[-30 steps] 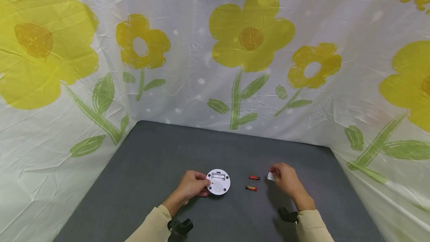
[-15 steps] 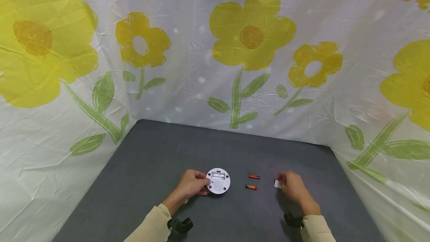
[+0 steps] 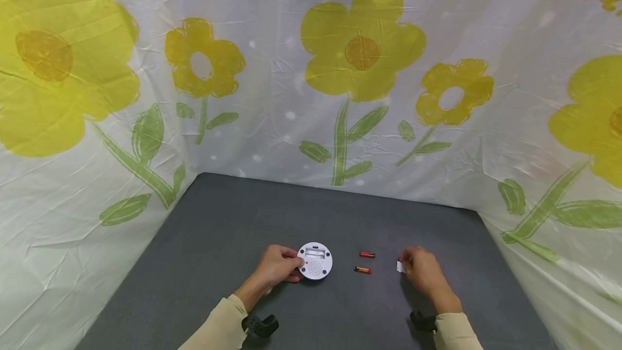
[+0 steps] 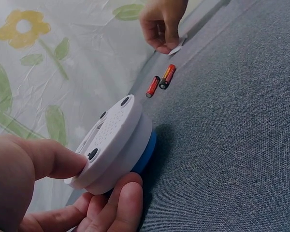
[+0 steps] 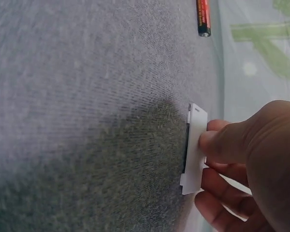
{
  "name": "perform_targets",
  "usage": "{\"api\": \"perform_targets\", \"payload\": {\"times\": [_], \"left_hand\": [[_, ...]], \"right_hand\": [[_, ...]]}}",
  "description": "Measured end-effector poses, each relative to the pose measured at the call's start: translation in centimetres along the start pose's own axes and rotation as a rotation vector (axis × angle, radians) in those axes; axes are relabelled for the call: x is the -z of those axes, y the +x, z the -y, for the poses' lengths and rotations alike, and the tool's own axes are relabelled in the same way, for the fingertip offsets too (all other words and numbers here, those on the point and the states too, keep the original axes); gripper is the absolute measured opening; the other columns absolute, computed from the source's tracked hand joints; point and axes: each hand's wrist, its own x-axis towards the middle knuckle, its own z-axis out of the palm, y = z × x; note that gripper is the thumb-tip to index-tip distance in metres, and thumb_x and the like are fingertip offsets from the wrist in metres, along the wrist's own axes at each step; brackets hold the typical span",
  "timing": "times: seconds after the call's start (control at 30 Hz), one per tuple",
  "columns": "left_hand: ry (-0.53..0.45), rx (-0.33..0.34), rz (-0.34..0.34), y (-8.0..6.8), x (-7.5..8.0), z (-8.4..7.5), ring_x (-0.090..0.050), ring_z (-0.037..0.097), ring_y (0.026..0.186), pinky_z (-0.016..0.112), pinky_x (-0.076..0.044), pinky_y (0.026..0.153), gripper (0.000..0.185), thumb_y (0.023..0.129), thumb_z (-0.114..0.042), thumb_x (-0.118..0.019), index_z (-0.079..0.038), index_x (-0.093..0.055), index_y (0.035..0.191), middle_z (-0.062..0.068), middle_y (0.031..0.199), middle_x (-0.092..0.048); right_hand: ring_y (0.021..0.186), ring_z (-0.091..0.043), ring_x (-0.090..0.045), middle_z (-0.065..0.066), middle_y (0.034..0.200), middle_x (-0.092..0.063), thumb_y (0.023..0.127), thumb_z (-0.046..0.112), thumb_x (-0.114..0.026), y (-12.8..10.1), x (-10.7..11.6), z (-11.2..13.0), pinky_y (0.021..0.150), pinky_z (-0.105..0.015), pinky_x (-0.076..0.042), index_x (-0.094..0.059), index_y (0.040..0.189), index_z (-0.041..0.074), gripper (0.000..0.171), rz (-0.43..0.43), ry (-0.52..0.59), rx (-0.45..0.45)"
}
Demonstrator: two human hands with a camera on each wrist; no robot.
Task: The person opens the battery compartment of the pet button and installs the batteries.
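Observation:
My left hand (image 3: pixel 277 265) grips a round white device (image 3: pixel 316 270) by its left edge, thumb on its upturned underside. That underside has an open, unfilled battery compartment (image 3: pixel 315 253), a patch of small holes and several dark feet; a blue band (image 4: pixel 146 157) shows below in the left wrist view. Between thumb and fingers, my right hand (image 3: pixel 424 271) pinches a small white battery cover (image 5: pixel 195 147), low over the cloth. Two red-and-black batteries, a farther one (image 3: pixel 367 255) and a nearer one (image 3: pixel 362 270), lie between the hands.
A dark grey cloth surface (image 3: pixel 252 215) lies under everything. White curtains printed with yellow flowers (image 3: pixel 272 123) rise at its back and along both sides. Each wrist carries a black strap, the left strap (image 3: pixel 261 327) and the right strap (image 3: pixel 423 321).
My right hand has shifted a little to the right with the battery cover, away from the batteries, and then stayed nearly still. The left hand and the device hold their place.

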Motion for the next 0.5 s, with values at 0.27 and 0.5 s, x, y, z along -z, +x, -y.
{"api": "perform_targets", "payload": {"times": [0.27,0.5], "left_hand": [[-0.009,0.009,-0.001,0.0,0.0,0.0,-0.078,0.019,0.074,0.034,-0.069,0.065,0.027,0.093,-0.003,-0.077,0.011,-0.071,0.116,0.015,0.095,-0.079],[0.000,0.008,-0.005,0.0,-0.1,0.0,-0.078,0.018,0.075,0.033,-0.069,0.065,0.027,0.094,-0.004,-0.077,0.010,-0.072,0.116,0.015,0.097,-0.079]], "right_hand": [[0.077,-0.025,-0.066,-0.007,0.084,-0.069,0.090,-0.007,-0.074,0.3,0.3,1.0,0.069,-0.047,-0.059,-0.074,0.090,0.004,0.011,-0.041,-0.033,0.047],[0.081,-0.026,-0.069,-0.010,0.087,-0.072,0.089,-0.006,-0.077,1.3,0.6,2.5,0.073,-0.049,-0.061,-0.076,0.094,0.003,0.011,-0.071,-0.031,0.108]]}}
